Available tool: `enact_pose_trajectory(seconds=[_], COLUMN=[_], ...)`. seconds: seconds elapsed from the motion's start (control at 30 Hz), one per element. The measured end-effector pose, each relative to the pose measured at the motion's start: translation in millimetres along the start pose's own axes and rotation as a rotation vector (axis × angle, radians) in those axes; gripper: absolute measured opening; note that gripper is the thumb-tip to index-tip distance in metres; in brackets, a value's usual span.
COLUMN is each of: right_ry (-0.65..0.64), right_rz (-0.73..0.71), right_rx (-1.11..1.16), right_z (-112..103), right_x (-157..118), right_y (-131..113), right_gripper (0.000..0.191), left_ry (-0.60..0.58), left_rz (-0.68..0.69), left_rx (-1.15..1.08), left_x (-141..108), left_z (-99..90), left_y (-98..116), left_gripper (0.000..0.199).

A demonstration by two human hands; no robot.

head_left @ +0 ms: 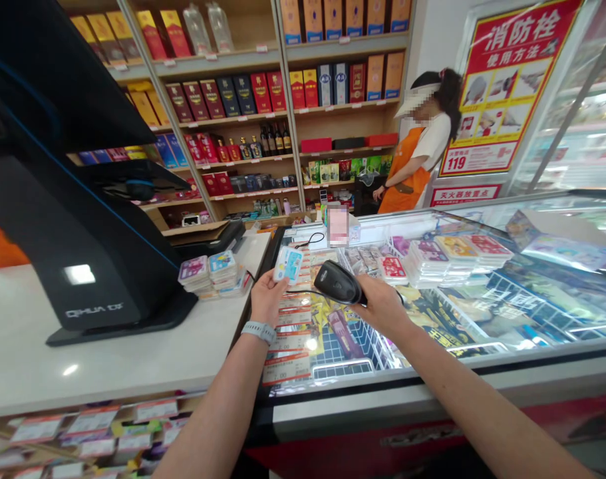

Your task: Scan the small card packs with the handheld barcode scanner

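Observation:
My left hand (267, 293), with a watch on its wrist, holds a small blue-and-white pack (289, 265) by its edge. In my right hand (384, 303) is a black barcode scanner (338, 282), its head pointing left toward the pack. Both are above the glass top of a freezer (327, 387). Stacks of similar packs stand on the white counter (193, 362): one with purple tops (193, 268) and one with blue tops (221, 263). More stacked packs (429, 256) lie on the freezer glass at the right.
A black checkout terminal (98, 266) stands on the counter at the left. Behind the freezer, a person in an orange apron (407, 173) stands beside shelves (233, 121) of boxes and bottles. An opened carton (562, 243) lies at the far right of the freezer.

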State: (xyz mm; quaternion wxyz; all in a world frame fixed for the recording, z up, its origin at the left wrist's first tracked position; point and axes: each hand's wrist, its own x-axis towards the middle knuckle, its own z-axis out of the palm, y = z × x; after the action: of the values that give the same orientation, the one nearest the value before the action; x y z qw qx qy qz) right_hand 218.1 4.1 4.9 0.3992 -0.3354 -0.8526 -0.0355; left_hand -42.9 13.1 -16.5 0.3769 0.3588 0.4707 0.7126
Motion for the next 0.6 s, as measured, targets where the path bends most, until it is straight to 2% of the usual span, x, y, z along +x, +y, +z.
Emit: enact_pose_trajectory(seconds=[0.17, 0.4, 0.6], right_ry=[-0.025, -0.012, -0.102], right_rz=[0.011, 0.039, 0.043], right_rx=[0.005, 0.042, 0.016], right_z=[0, -1, 1], right_x=[0, 0, 0], right_y=[-2, -2, -2], right_gripper=[0.027, 0.027, 0.026], left_ry=[0.066, 0.006, -0.048], left_rz=[0.004, 0.042, 0.135], left_rx=[-0.057, -0.044, 0.076], left_x=[-3, -3, 12], left_z=[1.6, 19.4, 32.4], left_y=[12, 15, 35], left_gripper=[0.038, 0.040, 0.036])
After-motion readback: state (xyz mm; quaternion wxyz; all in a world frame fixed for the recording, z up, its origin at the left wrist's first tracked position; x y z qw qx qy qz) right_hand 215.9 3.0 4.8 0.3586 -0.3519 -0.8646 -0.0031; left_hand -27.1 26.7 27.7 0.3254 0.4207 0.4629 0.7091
